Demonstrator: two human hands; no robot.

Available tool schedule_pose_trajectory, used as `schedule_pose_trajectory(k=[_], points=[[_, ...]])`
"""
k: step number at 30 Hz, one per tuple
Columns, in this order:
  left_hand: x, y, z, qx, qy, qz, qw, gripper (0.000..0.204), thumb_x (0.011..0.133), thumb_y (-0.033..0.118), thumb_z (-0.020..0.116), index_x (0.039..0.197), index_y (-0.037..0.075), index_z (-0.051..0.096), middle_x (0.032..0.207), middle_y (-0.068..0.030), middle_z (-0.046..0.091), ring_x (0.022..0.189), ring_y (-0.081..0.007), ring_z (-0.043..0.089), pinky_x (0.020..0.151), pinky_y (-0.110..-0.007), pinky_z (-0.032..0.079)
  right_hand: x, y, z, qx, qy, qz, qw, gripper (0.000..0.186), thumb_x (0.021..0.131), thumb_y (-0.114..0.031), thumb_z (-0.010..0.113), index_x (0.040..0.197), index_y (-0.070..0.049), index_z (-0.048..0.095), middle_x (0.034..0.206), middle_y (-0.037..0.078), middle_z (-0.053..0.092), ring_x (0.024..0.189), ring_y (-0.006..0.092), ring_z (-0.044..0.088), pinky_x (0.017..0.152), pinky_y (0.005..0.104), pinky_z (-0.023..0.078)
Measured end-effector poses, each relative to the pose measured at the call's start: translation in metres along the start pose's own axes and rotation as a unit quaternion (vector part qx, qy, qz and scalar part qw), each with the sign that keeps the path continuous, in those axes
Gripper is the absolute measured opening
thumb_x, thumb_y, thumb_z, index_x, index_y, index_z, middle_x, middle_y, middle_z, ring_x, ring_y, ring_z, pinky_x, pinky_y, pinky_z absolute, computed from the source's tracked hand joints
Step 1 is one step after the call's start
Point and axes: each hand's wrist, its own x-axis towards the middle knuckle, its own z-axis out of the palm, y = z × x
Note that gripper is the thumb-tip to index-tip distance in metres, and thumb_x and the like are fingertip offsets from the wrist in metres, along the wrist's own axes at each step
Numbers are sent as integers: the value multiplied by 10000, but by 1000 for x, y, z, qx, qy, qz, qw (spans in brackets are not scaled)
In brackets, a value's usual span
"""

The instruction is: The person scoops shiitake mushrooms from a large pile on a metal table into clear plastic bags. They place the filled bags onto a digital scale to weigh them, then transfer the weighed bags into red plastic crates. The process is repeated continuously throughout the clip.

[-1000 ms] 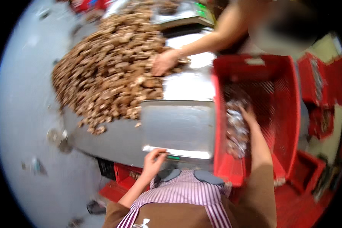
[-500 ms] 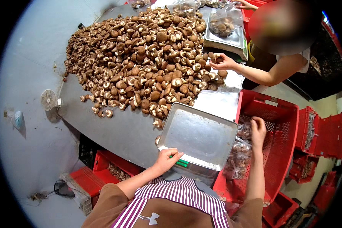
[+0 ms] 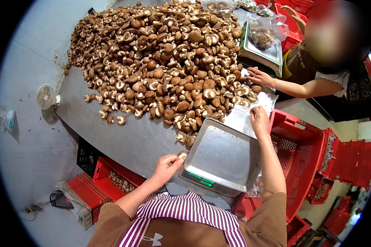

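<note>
A large heap of shiitake mushrooms (image 3: 160, 70) covers the table. My left hand (image 3: 168, 168) is closed at the near left edge of the scale, its fingertips on a single shiitake mushroom (image 3: 182, 155). The scale's metal tray (image 3: 222, 154) has nothing on it. Beyond the scale my right hand (image 3: 259, 122) reaches over its far right corner. Its fingers are bent together on the white plastic bags (image 3: 240, 118) lying flat beside the heap.
A red crate (image 3: 299, 164) with bagged mushrooms stands at my right, partly behind my forearm. Across the table a co-worker's hand (image 3: 263, 78) touches the heap beside a second scale (image 3: 261, 55) bearing a bag of mushrooms. A small fan (image 3: 46, 97) is at the left table edge.
My right hand has left the red crate and moved up to the white plastic bags. My left hand has gone from the scale's front edge to the mushroom beside it.
</note>
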Motion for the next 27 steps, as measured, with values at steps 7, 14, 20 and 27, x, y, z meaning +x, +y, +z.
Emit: schedule_pose_trajectory(k=[7, 14, 20, 27], points=[[65, 34, 19, 17, -76, 76, 994, 230, 912, 138, 651, 761, -31, 610, 671, -51, 568, 630, -117, 528, 585, -297, 426, 4, -5, -4, -45, -6, -51, 998, 169, 769, -118, 730, 922, -77, 672, 982, 98, 602, 987, 303, 562, 842, 425, 446], [125, 69, 47, 11, -156, 96, 983, 190, 908, 170, 668, 853, -9, 643, 750, -42, 611, 692, -125, 565, 641, -289, 460, 14, -5, -48, 81, 118, -39, 989, 69, 814, -40, 661, 877, -45, 635, 876, 103, 632, 856, 309, 589, 777, 410, 433], [154, 86, 96, -167, -131, 10, 977, 353, 906, 237, 690, 1174, 20, 611, 1036, -25, 644, 958, -129, 581, 850, -287, 474, -6, -91, -111, 216, 149, -58, 963, 92, 794, 18, 637, 867, -15, 592, 811, 127, 588, 743, 304, 564, 698, 384, 437], [155, 96, 87, -275, -99, -5, 956, 252, 978, 263, 611, 1055, 34, 680, 951, 21, 667, 884, -66, 583, 792, -243, 479, -38, -144, -97, 251, 95, -121, 956, 216, 725, -22, 743, 913, -32, 638, 823, 107, 613, 757, 285, 583, 689, 374, 438]])
